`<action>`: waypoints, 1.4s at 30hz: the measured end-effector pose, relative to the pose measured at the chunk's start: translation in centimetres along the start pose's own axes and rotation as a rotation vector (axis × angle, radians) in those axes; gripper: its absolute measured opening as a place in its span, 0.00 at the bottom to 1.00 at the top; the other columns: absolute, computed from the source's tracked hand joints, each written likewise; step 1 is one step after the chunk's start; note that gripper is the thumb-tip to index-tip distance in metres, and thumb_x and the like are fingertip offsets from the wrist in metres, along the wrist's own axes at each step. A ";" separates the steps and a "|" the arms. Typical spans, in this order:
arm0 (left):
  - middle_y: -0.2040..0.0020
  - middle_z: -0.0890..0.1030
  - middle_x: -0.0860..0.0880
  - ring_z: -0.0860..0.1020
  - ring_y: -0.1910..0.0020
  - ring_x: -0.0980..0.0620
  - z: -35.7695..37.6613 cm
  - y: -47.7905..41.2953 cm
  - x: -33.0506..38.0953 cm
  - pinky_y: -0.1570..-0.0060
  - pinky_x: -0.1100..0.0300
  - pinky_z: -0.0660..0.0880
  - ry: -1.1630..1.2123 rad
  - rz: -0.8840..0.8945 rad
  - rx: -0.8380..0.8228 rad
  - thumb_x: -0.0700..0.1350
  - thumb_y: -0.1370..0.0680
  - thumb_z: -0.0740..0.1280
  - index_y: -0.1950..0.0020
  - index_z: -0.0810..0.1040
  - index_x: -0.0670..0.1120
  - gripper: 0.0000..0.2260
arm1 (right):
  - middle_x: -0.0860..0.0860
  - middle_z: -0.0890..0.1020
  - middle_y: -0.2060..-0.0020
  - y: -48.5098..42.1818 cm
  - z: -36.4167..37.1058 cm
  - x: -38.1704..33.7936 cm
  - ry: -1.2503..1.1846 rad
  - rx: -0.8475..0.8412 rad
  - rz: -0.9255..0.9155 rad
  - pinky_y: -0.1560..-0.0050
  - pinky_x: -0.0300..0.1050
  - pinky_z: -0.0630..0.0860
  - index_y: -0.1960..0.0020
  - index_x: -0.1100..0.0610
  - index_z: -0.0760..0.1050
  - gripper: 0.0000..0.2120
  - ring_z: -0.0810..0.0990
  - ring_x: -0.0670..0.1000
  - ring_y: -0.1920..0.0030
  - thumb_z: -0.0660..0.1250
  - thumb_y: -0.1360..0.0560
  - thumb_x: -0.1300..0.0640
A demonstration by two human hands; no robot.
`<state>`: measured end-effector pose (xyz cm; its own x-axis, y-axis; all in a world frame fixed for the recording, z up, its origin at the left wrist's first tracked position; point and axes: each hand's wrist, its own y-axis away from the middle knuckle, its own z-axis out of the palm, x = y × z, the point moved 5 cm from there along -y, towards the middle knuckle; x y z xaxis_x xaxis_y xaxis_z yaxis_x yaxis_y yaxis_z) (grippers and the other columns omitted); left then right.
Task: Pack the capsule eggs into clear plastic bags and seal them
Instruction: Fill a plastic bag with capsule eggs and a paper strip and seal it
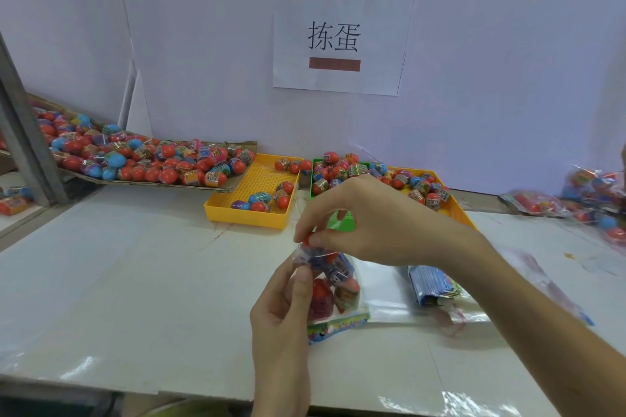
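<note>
A clear plastic bag (pixel 333 294) with several capsule eggs inside and a colourful printed card at its bottom stands upright at the table's middle. My left hand (pixel 284 311) grips the bag's left side, thumb up near its top. My right hand (pixel 352 220) pinches the bag's top edge from above, over a red egg (pixel 306 245) at the opening. Loose capsule eggs (pixel 145 159), mostly red and blue, fill a cardboard chute at the back left.
A yellow tray (pixel 244 213) with a few eggs sits behind the bag, a green tray (pixel 316 166) and another yellow tray (pixel 457 210) with eggs to its right. A stack of blue cards (pixel 432 284) and empty bags lie right of the bag. Filled bags (pixel 582 196) pile at far right.
</note>
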<state>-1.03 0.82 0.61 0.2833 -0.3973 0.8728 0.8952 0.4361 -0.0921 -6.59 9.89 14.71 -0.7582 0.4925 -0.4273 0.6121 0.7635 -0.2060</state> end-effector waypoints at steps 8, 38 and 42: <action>0.51 0.87 0.51 0.86 0.51 0.53 -0.4 -0.1 -0.4 0.60 0.65 0.80 0.007 -0.024 -0.009 0.61 0.35 0.71 0.48 0.86 0.58 0.18 | 0.37 0.83 0.44 1.1 0.0 0.8 -0.088 0.098 0.038 0.37 0.39 0.74 0.37 0.47 0.80 0.11 0.78 0.37 0.40 0.66 0.18 0.54; 0.44 0.85 0.45 0.85 0.46 0.46 -0.3 0.0 -0.5 0.56 0.58 0.82 0.047 0.025 -0.112 0.42 0.33 0.81 0.36 0.80 0.51 0.27 | 0.54 0.83 0.46 7.6 8.6 6.2 -0.832 0.345 0.405 0.50 0.47 0.81 0.42 0.50 0.81 0.15 0.83 0.58 0.50 0.75 0.25 0.62; 0.46 0.86 0.44 0.85 0.46 0.45 -0.1 0.1 -1.0 0.54 0.56 0.82 -0.045 0.062 -0.147 0.40 0.32 0.76 0.39 0.81 0.51 0.22 | 0.51 0.83 0.48 7.7 8.4 5.8 -0.827 0.404 0.355 0.49 0.56 0.80 0.45 0.48 0.80 0.16 0.81 0.61 0.46 0.75 0.29 0.64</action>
<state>-1.19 1.18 -0.32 0.3266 -0.3350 0.8838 0.9181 0.3346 -0.2125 -4.43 15.13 3.26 -0.2139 0.1008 -0.9716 0.9212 0.3519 -0.1663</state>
